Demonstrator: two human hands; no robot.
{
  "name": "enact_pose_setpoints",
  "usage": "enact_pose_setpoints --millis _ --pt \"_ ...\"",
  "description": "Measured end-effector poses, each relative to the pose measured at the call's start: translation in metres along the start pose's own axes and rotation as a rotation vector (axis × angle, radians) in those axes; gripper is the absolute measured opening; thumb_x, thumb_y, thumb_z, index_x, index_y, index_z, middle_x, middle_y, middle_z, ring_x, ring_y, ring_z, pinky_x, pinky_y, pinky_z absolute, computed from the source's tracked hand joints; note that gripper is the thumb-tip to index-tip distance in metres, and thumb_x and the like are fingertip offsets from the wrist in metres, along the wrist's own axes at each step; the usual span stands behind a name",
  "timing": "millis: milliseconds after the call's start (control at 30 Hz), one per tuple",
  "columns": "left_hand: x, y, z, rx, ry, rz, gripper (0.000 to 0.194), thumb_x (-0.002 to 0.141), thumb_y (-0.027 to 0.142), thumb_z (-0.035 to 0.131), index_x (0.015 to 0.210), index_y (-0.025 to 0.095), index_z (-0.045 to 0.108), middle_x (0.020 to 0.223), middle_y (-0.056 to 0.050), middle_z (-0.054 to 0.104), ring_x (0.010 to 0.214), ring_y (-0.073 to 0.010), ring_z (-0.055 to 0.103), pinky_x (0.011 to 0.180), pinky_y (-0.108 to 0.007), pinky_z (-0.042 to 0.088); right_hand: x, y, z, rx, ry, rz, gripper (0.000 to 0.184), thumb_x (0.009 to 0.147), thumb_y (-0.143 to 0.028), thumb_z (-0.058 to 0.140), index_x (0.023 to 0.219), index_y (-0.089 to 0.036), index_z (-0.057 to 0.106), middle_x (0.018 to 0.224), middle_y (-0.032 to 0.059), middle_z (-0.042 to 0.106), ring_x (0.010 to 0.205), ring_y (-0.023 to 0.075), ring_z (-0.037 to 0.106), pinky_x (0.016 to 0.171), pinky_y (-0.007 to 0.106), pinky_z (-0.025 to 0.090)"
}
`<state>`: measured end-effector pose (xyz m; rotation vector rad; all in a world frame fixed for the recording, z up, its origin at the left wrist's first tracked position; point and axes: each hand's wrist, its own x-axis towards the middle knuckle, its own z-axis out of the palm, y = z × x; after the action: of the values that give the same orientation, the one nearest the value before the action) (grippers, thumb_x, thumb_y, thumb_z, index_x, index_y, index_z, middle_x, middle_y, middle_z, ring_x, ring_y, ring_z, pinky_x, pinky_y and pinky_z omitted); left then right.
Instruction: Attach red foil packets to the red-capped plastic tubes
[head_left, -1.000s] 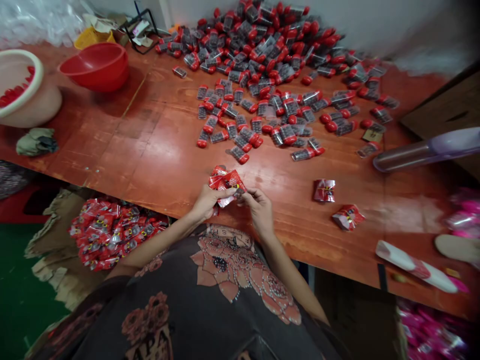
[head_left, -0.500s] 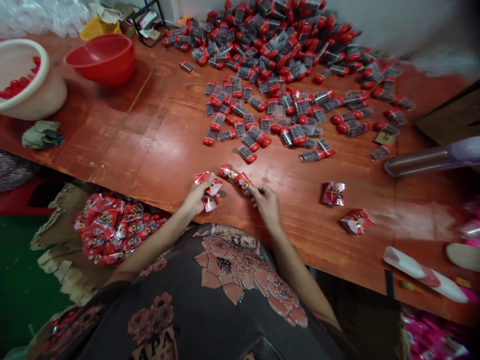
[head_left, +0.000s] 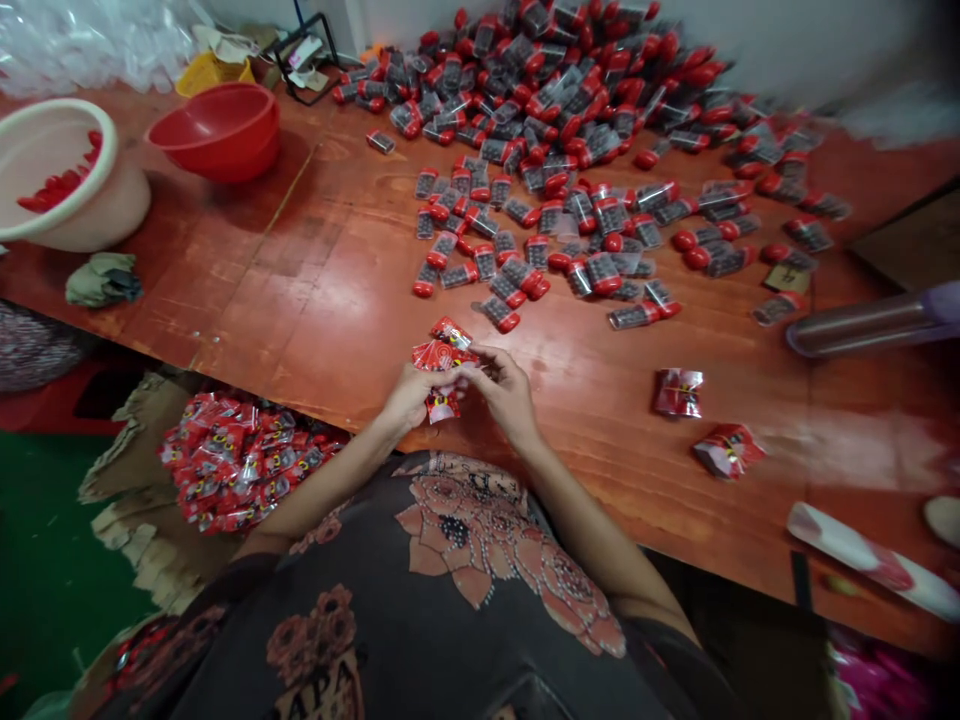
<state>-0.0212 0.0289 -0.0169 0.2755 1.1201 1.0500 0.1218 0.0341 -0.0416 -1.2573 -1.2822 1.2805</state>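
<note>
My left hand (head_left: 411, 398) and my right hand (head_left: 506, 390) meet just above the table's near edge, both gripping a crumpled red foil wrapper (head_left: 442, 355). Its lower part hangs below my left hand, and my fingers hide its middle. Beyond my hands, several clear tubes with red caps (head_left: 517, 270) lie scattered on the reddish wooden table (head_left: 315, 300), thickening into a heap (head_left: 540, 110) at the back. Two red wrapped packets (head_left: 678, 392) (head_left: 727, 450) lie to my right.
A cardboard box (head_left: 127, 480) of red wrapped packets (head_left: 240, 460) sits below the table's left edge. A white basin (head_left: 60, 170), red bowl (head_left: 221, 135) and cloth (head_left: 103, 280) stand at the left. A metal tube (head_left: 862, 325) lies at the right.
My hands have drawn together from a wider spacing, closing around the red wrapper, which is now bunched instead of stretched between them. The view has shifted slightly.
</note>
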Motion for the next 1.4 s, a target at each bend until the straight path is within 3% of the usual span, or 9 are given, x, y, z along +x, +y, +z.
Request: enact_pose_setpoints --millis 167,400,567,667,767,900,1100,1233,1400 --pt "0.005 -0.009 0.017 -0.056 -0.013 -0.020 0.024 0.064 0.012 0.080 0.085 0.012 0.070 0.077 -0.005 0.073 0.060 -0.0153 0.067 0.057 -0.029 0.056 -0.004 0.001 -0.010 0.068 0.090 0.032 0.033 0.082 -0.029 0.065 0.115 -0.028 0.064 0.085 0.0002 0.063 0.074 0.0157 0.061 0.071 0.033 0.055" --pt "0.011 -0.017 0.028 -0.045 0.025 0.075 0.026 0.059 0.010 0.082 0.081 0.011 0.068 0.070 -0.003 0.071 0.057 -0.0146 0.066 0.052 -0.025 0.053 -0.007 0.005 -0.018 -0.329 0.146 -0.145 0.036 0.093 -0.033 0.052 0.128 -0.030 0.061 0.099 0.0047 0.072 0.082 0.0201 0.066 0.081 0.040 0.054" --pt "0.018 -0.010 0.028 -0.109 0.089 0.066 0.021 0.060 0.006 0.080 0.076 0.010 0.068 0.068 -0.003 0.070 0.055 -0.0137 0.065 0.051 -0.024 0.052 0.007 0.003 -0.024 -0.513 -0.011 -0.273 0.037 0.096 -0.032 0.045 0.130 -0.033 0.060 0.112 0.0044 0.074 0.096 0.0239 0.069 0.088 0.041 0.054" --pt "0.020 -0.001 0.025 -0.124 0.113 0.047 0.016 0.063 0.005 0.077 0.076 0.010 0.067 0.070 -0.003 0.070 0.055 -0.0118 0.064 0.051 -0.022 0.052 0.037 0.007 -0.038 -0.609 -0.058 -0.313 0.041 0.098 -0.025 0.038 0.133 -0.029 0.058 0.110 0.0062 0.074 0.098 0.0236 0.067 0.089 0.041 0.053" --pt "0.019 0.007 0.024 -0.135 0.082 -0.001 0.008 0.072 0.007 0.072 0.077 0.010 0.067 0.068 -0.003 0.069 0.052 -0.0096 0.061 0.050 -0.020 0.050 0.076 0.015 -0.055 -0.780 -0.073 -0.396 0.042 0.095 -0.018 0.045 0.134 -0.023 0.060 0.133 0.0099 0.064 0.123 0.0274 0.055 0.106 0.047 0.042" --pt "0.013 0.015 0.024 -0.139 0.058 -0.094 0.007 0.079 0.016 0.071 0.076 0.013 0.065 0.059 -0.001 0.063 0.045 -0.0083 0.055 0.046 -0.020 0.048 0.099 0.024 -0.072 -0.909 -0.293 -0.438 0.040 0.094 -0.014 0.046 0.127 -0.022 0.065 0.137 0.0105 0.062 0.128 0.0280 0.050 0.110 0.049 0.038" --pt "0.010 0.021 0.025 -0.132 -0.068 -0.152 0.015 0.079 0.023 0.074 0.076 0.014 0.063 0.059 0.001 0.061 0.045 -0.0078 0.054 0.044 -0.019 0.044 0.048 0.020 -0.083 -0.970 -0.426 -0.494 0.037 0.091 -0.028 0.061 0.128 -0.024 0.063 0.136 0.0114 0.061 0.126 0.0329 0.051 0.108 0.052 0.039" --pt "0.012 0.015 0.030 -0.128 -0.055 -0.126 0.010 0.079 0.020 0.073 0.077 0.015 0.065 0.061 0.001 0.062 0.047 -0.0065 0.053 0.044 -0.019 0.043 0.009 0.018 -0.091 -0.883 -0.484 -0.440 0.039 0.093 -0.028 0.059 0.131 -0.028 0.060 0.136 0.0083 0.061 0.120 0.0316 0.054 0.105 0.051 0.043" --pt "0.013 0.005 0.036 -0.140 -0.008 -0.064 0.010 0.074 0.017 0.076 0.078 0.015 0.067 0.068 -0.001 0.067 0.054 -0.0083 0.058 0.045 -0.020 0.045 -0.020 0.019 -0.093 -0.760 -0.344 -0.270 0.029 0.093 -0.026 0.056 0.119 -0.026 0.068 0.110 0.0105 0.070 0.103 0.0288 0.062 0.091 0.046 0.051"
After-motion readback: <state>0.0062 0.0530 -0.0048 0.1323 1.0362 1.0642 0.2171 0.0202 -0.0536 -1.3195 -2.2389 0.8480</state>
